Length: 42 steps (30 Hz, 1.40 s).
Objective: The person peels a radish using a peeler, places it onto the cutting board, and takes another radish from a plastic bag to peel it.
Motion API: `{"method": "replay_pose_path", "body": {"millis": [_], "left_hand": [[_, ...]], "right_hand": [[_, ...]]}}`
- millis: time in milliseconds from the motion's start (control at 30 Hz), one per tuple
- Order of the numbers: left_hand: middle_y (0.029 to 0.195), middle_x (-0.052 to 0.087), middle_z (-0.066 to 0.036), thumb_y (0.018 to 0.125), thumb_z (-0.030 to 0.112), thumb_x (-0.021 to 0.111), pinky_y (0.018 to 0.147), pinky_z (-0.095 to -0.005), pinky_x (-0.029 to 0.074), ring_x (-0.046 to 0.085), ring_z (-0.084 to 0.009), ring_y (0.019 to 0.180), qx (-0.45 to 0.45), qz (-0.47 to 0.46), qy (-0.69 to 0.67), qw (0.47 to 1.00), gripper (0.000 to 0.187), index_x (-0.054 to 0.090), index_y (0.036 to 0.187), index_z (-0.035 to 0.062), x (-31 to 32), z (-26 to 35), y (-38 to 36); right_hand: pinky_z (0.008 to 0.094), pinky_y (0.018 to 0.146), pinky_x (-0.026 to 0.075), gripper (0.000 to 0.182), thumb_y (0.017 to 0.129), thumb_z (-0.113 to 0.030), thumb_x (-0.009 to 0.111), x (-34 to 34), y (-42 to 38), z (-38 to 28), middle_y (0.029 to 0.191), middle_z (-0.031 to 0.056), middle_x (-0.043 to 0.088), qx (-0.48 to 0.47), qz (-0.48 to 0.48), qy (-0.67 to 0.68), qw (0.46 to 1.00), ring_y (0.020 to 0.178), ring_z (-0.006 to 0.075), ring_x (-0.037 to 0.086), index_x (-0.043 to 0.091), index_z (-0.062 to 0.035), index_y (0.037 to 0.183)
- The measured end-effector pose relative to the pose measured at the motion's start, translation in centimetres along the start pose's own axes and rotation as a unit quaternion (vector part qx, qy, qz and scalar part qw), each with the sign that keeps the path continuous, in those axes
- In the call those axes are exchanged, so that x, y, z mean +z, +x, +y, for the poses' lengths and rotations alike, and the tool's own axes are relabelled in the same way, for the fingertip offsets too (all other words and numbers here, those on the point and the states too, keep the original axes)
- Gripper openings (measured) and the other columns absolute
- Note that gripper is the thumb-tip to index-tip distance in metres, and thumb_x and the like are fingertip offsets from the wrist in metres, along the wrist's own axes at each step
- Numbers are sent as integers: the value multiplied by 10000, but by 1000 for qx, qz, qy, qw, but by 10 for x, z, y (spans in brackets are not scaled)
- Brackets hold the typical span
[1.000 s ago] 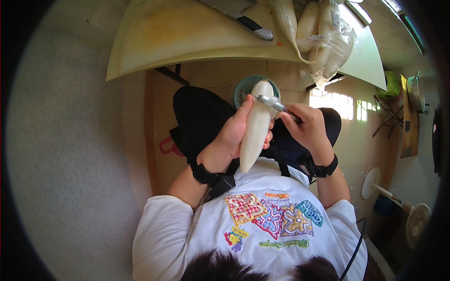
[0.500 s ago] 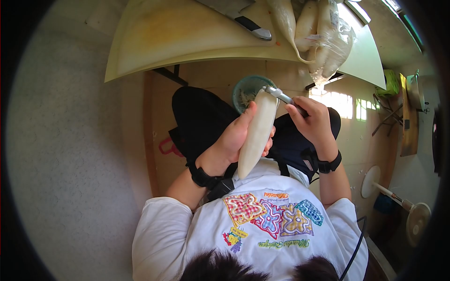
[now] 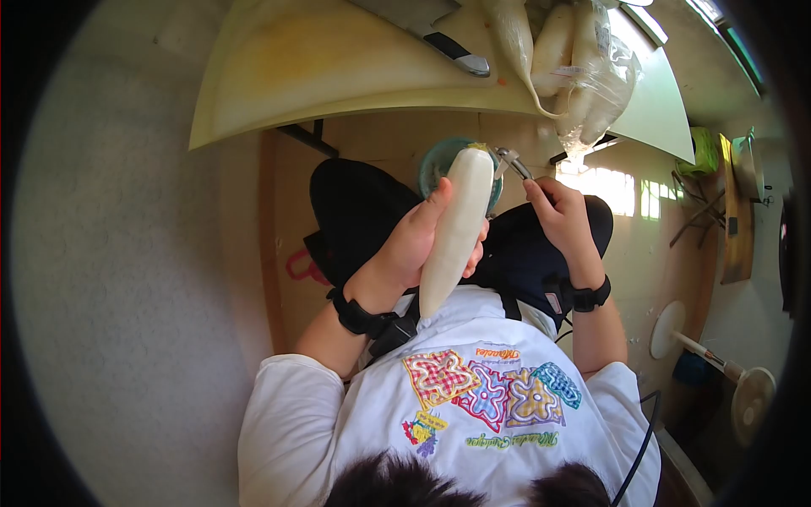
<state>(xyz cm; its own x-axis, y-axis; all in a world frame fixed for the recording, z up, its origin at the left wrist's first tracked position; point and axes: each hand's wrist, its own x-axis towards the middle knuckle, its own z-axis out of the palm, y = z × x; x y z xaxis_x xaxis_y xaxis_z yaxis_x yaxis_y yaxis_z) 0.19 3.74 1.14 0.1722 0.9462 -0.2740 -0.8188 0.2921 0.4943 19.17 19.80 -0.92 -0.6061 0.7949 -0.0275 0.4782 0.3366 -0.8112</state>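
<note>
A long white radish (image 3: pixel 460 224) slants across my lap, its yellowish cut end away from me and its narrow tip against my shirt. My left hand (image 3: pixel 422 232) is wrapped round the radish's middle, thumb on top. In my right hand (image 3: pixel 561 213) is a metal peeler (image 3: pixel 514 162), gripped by its handle. The peeler's head sits just right of the radish's far end; whether it touches is hard to tell. Below them, between my knees, stands a teal bowl (image 3: pixel 432 166), partly hidden by the radish.
A table (image 3: pixel 279 76) spans the far side, bearing a large knife (image 3: pixel 456 52) and several white radishes (image 3: pixel 553 51), some in a clear plastic bag (image 3: pixel 621 72). A standing fan (image 3: pixel 752 401) is at right. A pink object (image 3: pixel 306 266) lies on the floor at left.
The peeler has come off the radish's far end toward the right. My left hand and the radish have shifted slightly, and the radish's yellowish end now shows.
</note>
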Motion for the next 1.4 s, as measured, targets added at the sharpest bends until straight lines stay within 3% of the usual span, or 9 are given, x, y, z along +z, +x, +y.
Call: {"method": "replay_pose_path", "body": {"millis": [200,433,500,700,833,900,1000,1167,1400], "left_hand": [[951,595,-99,971,686,369,549,-345,510,611,-206,666,14,35,-29,999,679,507,1262,88,-13,-1,-1],[1294,573,-197,996,652,333,535,-357,523,622,-215,653,96,68,57,991,696,488,1319,55,-13,7,3],[1346,546,-209,1000,646,325,528,-353,524,623,-215,650,115,75,76,988,706,479,1341,47,-12,10,4],[1391,522,-225,1009,636,295,510,-340,523,615,-203,634,117,65,98,986,728,463,1388,38,-20,18,1],[1336,570,-230,1003,647,291,503,-333,516,597,-195,616,63,47,17,997,738,460,1395,45,-26,14,1],[1313,588,-229,999,654,295,501,-331,514,591,-194,612,52,47,4,998,743,456,1400,48,-26,11,1],[1353,553,-240,992,664,299,499,-329,515,590,-193,612,49,26,-45,997,750,455,1402,55,-25,10,0],[1471,436,-235,993,657,305,499,-315,519,589,-179,606,59,9,-86,994,754,426,1441,64,-19,12,-1],[1504,403,-209,999,647,302,502,-303,517,592,-167,610,85,-12,-25,996,766,403,1467,49,-19,13,-2]], "right_hand": [[248,474,393,429,1011,-361,555,-5,3,-10,571,23,567,193,-119,138,964,502,86,503,645,-10,782],[245,482,394,421,1015,-350,553,-3,-2,-11,581,24,572,162,-136,172,962,512,82,504,632,-15,772],[278,492,386,383,1000,-311,588,-3,-5,-16,583,64,564,69,-100,107,987,519,104,486,651,14,807],[323,503,376,310,970,-279,632,-13,-12,-42,595,114,507,-13,-124,-4,992,530,135,458,679,18,897],[307,496,371,336,978,-291,624,-14,-14,-45,579,81,537,16,-173,48,984,520,120,458,686,22,874],[287,486,372,359,992,-303,604,-16,-13,-51,566,40,559,98,-223,107,964,506,103,474,693,17,856],[270,480,377,374,1008,-308,575,-20,-13,-59,555,7,566,134,-288,110,942,497,88,494,697,4,842],[267,489,388,370,1011,-308,563,-20,-17,-58,547,19,565,111,-346,100,926,502,85,511,695,-6,842],[269,497,391,366,1006,-309,568,-23,-18,-54,544,29,568,100,-357,70,926,501,94,512,692,-8,841]]}}
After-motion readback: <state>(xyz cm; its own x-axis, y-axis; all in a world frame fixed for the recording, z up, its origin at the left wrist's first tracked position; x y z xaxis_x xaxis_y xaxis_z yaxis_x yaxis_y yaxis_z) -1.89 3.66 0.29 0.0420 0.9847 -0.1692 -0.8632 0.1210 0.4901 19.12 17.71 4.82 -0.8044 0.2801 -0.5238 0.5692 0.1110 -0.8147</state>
